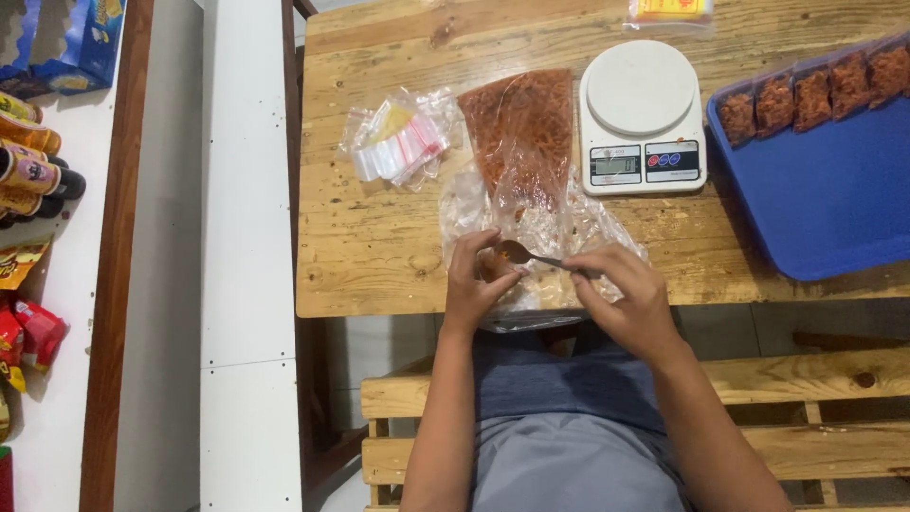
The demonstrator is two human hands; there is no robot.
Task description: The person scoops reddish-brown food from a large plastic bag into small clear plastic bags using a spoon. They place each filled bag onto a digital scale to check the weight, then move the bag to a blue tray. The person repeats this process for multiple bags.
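Gripping a spoon (531, 254) by its handle, my right hand (621, 299) held its bowl against the small bag pinched in my left hand (474, 280) at the lower centre of the frame, over a large clear bag (526, 161) of red-brown food on the worktop (379, 237), beside a white scale (642, 118).

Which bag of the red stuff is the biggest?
The large clear bag lying beside the white scale. The filled packets on the blue tray are far smaller.
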